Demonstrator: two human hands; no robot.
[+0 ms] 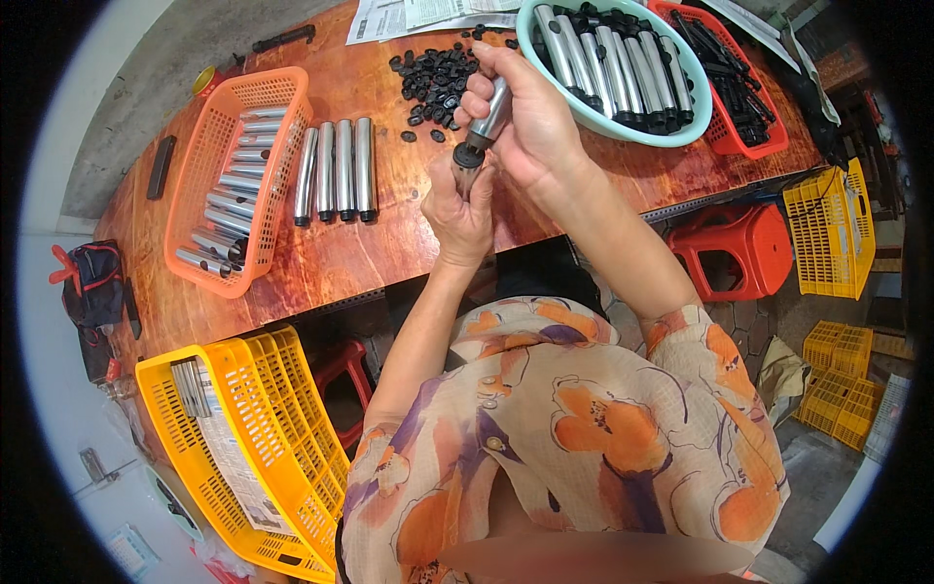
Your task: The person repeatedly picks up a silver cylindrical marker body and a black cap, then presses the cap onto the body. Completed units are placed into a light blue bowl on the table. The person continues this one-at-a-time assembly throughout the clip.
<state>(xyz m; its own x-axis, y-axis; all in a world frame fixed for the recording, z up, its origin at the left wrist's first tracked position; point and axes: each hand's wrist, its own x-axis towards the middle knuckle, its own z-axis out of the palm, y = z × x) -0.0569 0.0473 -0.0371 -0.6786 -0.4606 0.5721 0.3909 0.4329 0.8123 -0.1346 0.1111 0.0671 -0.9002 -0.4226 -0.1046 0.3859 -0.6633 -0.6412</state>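
Observation:
My right hand is wrapped round a short silver metal tube, which tilts down toward my left hand. Below it, my left hand pinches a round black cap at the tube's lower end. The tube's dark end meets the cap; whether it is seated inside cannot be made out. Just beyond both hands lies a loose pile of small black plastic parts. Left of my hands, several silver tubes with black ends lie side by side on the wooden table.
An orange basket of silver tubes stands at the left. At the back right are a pale green basin of tubes and a red basket of black parts. Yellow crates and a red stool stand below the table edge.

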